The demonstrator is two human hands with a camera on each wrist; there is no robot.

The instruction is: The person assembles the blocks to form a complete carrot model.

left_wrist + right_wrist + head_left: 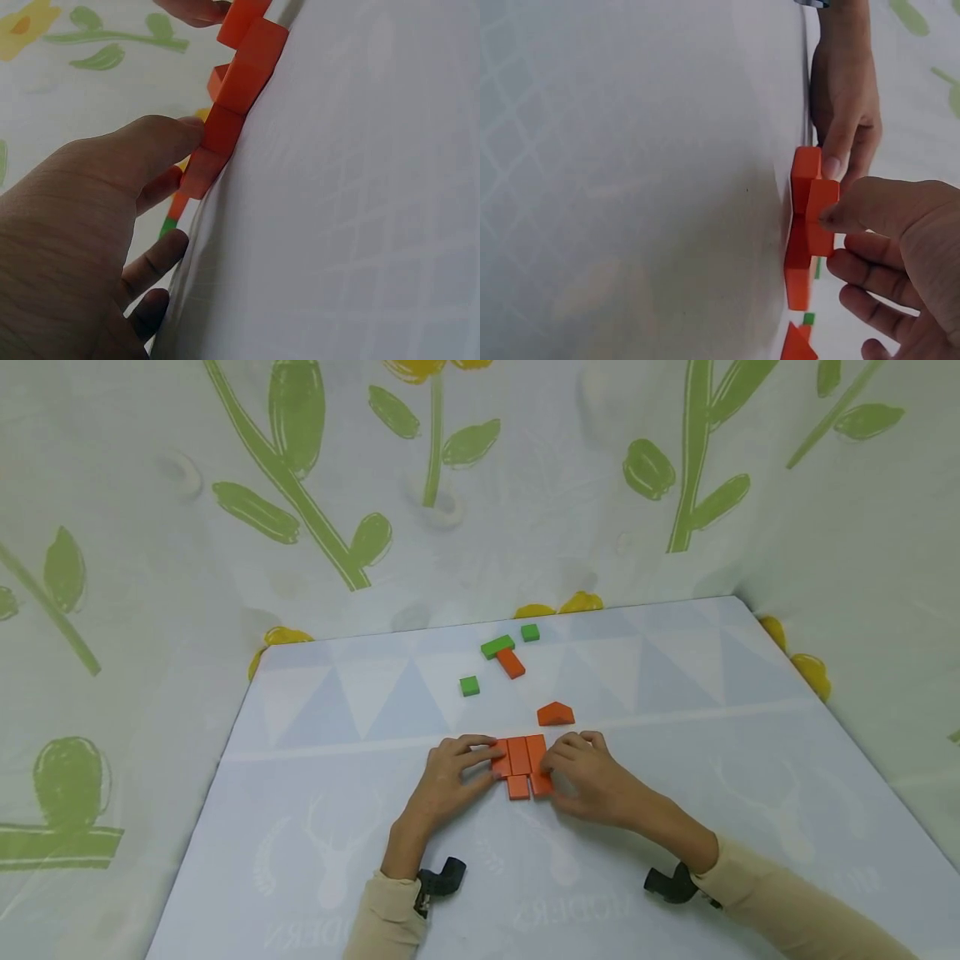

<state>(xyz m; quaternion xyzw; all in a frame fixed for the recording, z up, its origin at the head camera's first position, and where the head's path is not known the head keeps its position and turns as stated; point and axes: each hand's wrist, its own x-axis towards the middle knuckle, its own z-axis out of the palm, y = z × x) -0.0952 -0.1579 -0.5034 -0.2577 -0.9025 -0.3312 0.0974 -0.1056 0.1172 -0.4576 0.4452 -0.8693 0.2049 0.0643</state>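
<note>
Flat orange blocks (518,755) lie packed side by side on the table, with a small orange block (518,787) at their near edge. My left hand (452,774) is at the row's left end, its thumb and index finger holding the leftmost block (201,174) while the other fingers spread loosely. From the right, my right hand (592,781) pinches another orange block (822,217) at the row's near right corner. In the right wrist view, its thumb rests on that block's face, and the fingertips behind it are partly hidden.
Beyond the row lies an orange block with sloped corners (556,715). Farther back are a green bar (497,647) with an orange bar (511,663) against it, and two green cubes, one left (469,686) and one right (530,632). Patterned cloth (525,543) rises behind the table.
</note>
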